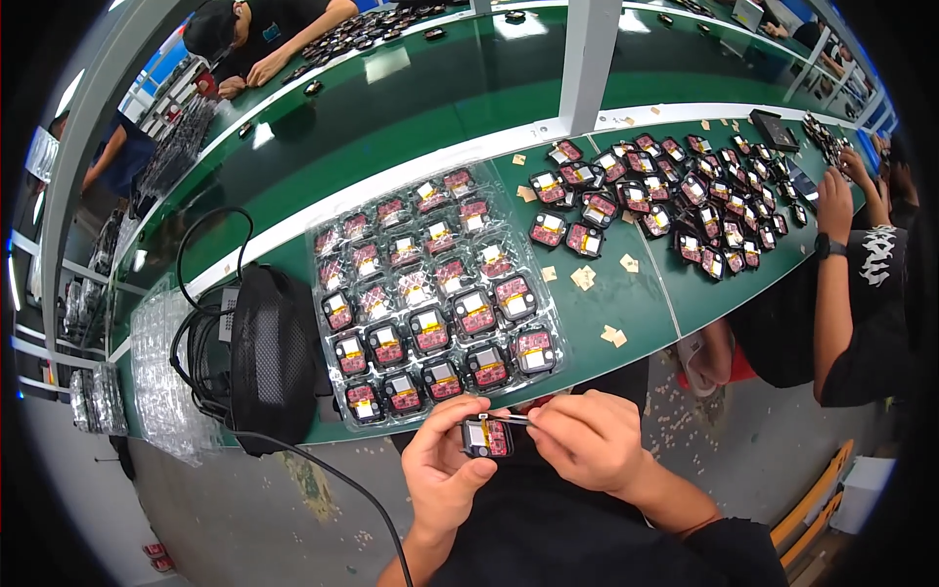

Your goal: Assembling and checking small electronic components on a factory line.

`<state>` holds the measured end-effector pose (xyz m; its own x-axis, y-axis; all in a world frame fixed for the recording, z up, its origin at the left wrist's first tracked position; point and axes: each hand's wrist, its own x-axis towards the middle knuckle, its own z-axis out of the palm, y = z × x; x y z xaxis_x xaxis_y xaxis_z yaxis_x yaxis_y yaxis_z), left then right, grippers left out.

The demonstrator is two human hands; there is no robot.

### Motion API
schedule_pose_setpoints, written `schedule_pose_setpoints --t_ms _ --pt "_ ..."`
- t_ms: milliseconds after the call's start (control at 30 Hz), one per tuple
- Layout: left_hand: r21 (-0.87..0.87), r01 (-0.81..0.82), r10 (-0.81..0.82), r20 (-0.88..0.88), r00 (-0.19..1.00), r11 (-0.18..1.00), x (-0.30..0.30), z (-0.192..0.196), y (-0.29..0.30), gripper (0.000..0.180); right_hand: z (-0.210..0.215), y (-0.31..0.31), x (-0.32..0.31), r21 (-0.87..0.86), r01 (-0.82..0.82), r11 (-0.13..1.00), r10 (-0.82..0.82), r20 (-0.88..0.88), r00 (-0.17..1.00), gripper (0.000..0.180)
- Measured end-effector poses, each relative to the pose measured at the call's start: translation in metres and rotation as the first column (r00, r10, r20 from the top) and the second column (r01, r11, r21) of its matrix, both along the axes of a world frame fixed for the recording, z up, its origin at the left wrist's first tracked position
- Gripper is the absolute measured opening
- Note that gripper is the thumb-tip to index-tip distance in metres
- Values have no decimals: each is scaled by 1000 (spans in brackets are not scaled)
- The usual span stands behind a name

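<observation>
My left hand (445,465) grips a small black-cased device (486,437) by its edges, with its red circuit board and pale block facing up. In my right hand (597,440) is a pair of thin metal tweezers (511,419), pinched between thumb and fingers. The tweezer tips reach the device's upper edge; what they touch is too small to make out. Just beyond my hands lies a clear plastic tray (551,323), its pockets filled with similar devices (430,329). Some of the far devices sit under clear plastic.
A black mesh bag (274,357) with a black cable (333,470) stands left of the tray, beside stacked clear trays (161,372). Loose devices (685,191) and paper scraps (583,278) cover the bench to the right. A co-worker's arm (834,264) is at far right; a metal post (587,68) rises ahead.
</observation>
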<state>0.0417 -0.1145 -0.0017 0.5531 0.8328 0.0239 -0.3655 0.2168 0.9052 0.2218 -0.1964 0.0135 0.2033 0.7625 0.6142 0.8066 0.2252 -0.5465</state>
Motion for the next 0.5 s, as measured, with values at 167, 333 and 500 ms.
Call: schedule_pose_setpoints --t_ms 167,333,500 --pt "-32 39 -39 1 999 999 1 3 -1 63 -7 -1 2 74 -35 997 24 143 989 28" --pt "-39 55 -56 -5 998 998 0 2 -2 63 -11 0 -1 67 -28 997 21 95 995 26" --pt "-33 44 -44 -8 999 998 -2 3 -3 64 -6 1 0 0 -126 992 123 -216 969 19"
